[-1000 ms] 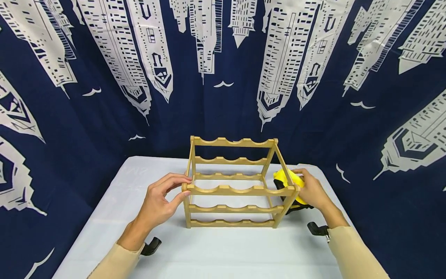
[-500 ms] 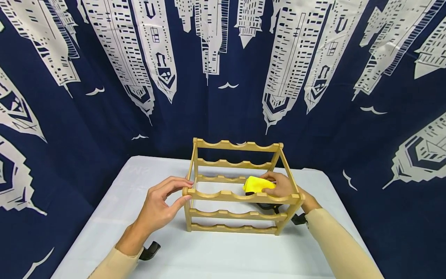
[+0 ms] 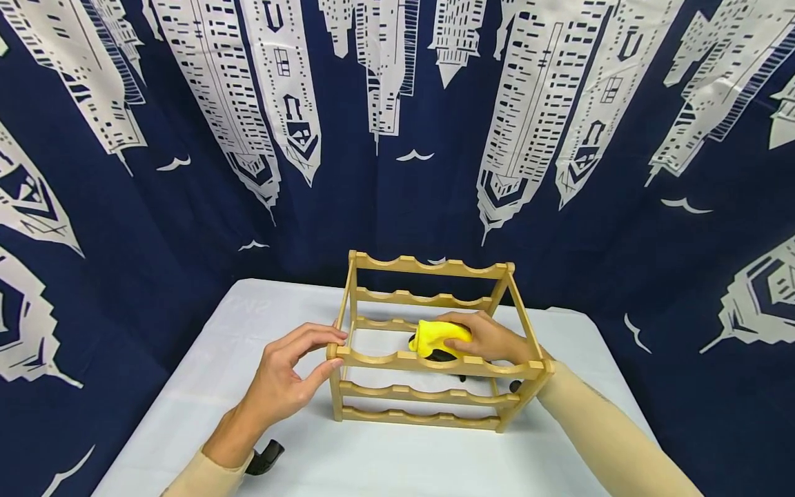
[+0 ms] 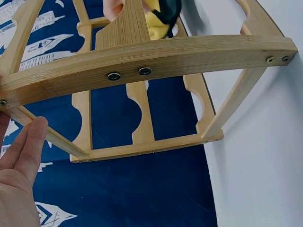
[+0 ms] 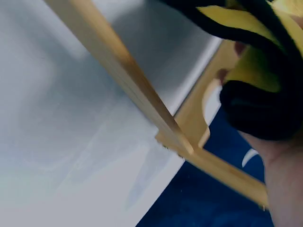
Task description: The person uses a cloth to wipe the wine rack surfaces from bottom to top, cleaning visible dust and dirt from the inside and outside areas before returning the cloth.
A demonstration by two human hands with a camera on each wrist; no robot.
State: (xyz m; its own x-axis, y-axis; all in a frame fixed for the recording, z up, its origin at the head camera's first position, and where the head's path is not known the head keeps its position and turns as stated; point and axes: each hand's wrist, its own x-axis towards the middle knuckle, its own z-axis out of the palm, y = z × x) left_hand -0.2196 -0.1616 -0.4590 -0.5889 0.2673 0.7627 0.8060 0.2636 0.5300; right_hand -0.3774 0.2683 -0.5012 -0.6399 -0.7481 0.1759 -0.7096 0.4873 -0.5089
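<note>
A light wooden wine rack [image 3: 404, 393] with scalloped rails stands on the white table. My left hand [image 3: 282, 379] pinches its front left top corner, thumb on the front rail and fingers at the side bar. Through the rack's right side reaches my right hand [image 3: 487, 337], gripping a bunched yellow cloth [image 3: 435, 337] with black edging inside the frame. Part of the cloth is hidden behind the top front rail. In the right wrist view, black-edged folds of the cloth [image 5: 258, 71] bulge from the hand close to a rack bar.
The white tablecloth [image 3: 205, 373] spreads round the rack on all sides. Behind the table hangs a navy curtain [image 3: 385, 207] printed with white skyscrapers and birds. Black wrist mounts [image 3: 266, 457] stick out below the wrists.
My right hand has carried the cloth from outside the rack's right side leftward into its interior. The rack has turned slightly. My left hand has kept its place on the corner.
</note>
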